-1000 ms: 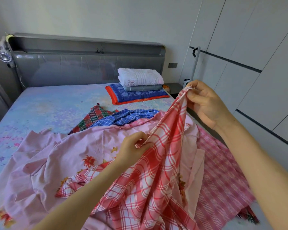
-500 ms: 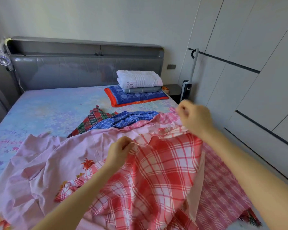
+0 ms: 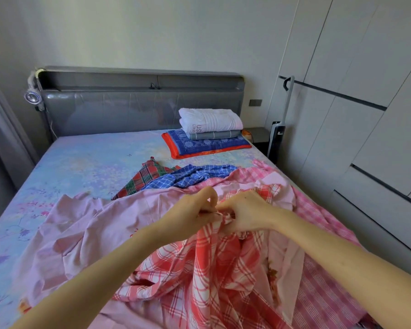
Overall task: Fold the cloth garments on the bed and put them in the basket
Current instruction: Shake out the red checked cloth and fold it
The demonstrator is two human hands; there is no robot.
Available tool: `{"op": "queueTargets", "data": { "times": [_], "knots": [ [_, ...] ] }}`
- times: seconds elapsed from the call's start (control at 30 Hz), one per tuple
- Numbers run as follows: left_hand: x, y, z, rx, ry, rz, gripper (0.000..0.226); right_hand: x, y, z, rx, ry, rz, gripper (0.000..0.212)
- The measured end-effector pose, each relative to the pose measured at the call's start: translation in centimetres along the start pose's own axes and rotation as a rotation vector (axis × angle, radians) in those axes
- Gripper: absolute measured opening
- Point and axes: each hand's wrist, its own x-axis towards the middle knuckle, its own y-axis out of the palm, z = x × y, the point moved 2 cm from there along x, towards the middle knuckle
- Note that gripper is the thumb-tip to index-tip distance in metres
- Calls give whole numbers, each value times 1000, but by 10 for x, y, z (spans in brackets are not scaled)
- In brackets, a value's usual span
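Observation:
A red and white checked cloth (image 3: 214, 269) hangs bunched from both my hands above the bed. My left hand (image 3: 195, 210) and my right hand (image 3: 244, 212) meet at its top edge, each pinching the fabric. Under it lies a large pale pink cloth with orange flowers (image 3: 86, 233). A pink checked cloth (image 3: 323, 233) spreads at the right. Behind them lie a blue checked cloth (image 3: 192, 174) and a red and green tartan cloth (image 3: 150, 174). No basket is in view.
The bed (image 3: 86, 162) has a blue flowered sheet and a grey headboard (image 3: 128, 108). A stack of folded linens (image 3: 209, 131) sits at the far right corner. A vacuum cleaner (image 3: 280, 124) leans by the white wardrobe (image 3: 365, 115) along the right.
My right hand came down and leftward from its raised position, bringing the cloth's corner to my left hand. The red checked cloth went from stretched to bunched between both hands.

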Motion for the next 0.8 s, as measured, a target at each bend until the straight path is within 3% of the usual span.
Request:
{"op": "queueTargets", "data": {
  "times": [0.2, 0.33, 0.5, 0.6, 0.7, 0.8],
  "knots": [
    [-19, -8, -14, -14, 5, -26, 36, -25, -22, 4, 114, 83, -84, 26],
    [-26, -2, -20, -62, -10, -89, 26, -47, -46, 15, 47, 99, -207, 27],
    [-25, 17, -13, 67, -85, -375, 30, -75, -90, 22, 82, 140, -547, 23],
    [-28, 28, -17, -49, -147, -568, 29, -89, -115, 17, 115, 175, -679, 19],
    [-30, 39, -14, -66, -36, -667, 29, -100, -132, 12, 102, 201, -755, 18],
    [-28, 52, -7, 39, 64, -600, 29, -111, -144, 11, 91, 221, -814, 16]
  ]
}}
